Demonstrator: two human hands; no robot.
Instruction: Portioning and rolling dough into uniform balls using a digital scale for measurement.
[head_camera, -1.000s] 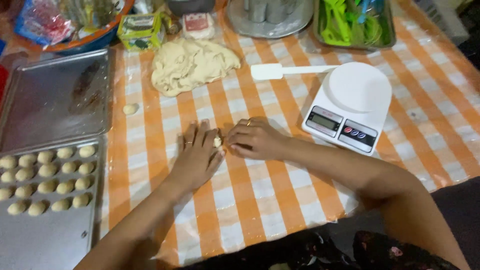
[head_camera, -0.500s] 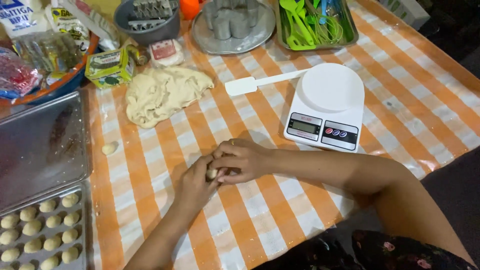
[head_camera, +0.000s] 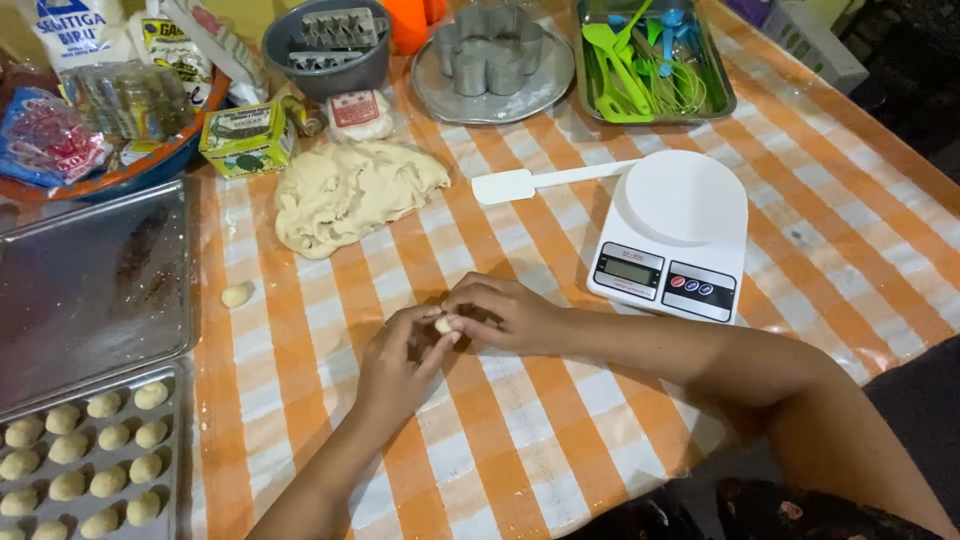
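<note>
Pinching the dough piece (head_camera: 442, 324), both hands (head_camera: 450, 335) stay joined together.

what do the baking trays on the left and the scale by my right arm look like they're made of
Baking trays: bare metal, likely aluminium, with a dull grey sheen and blurry reflections. Scale: looks like smooth white plastic, glossy round platform, moulded body with a small display. Both hands pinch a small dough piece.

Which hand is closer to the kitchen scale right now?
The right hand. It lies just left of the white kitchen scale, pinching a small dough piece. The left hand touches the same piece from the side away from the scale, so it is farther off.
</note>
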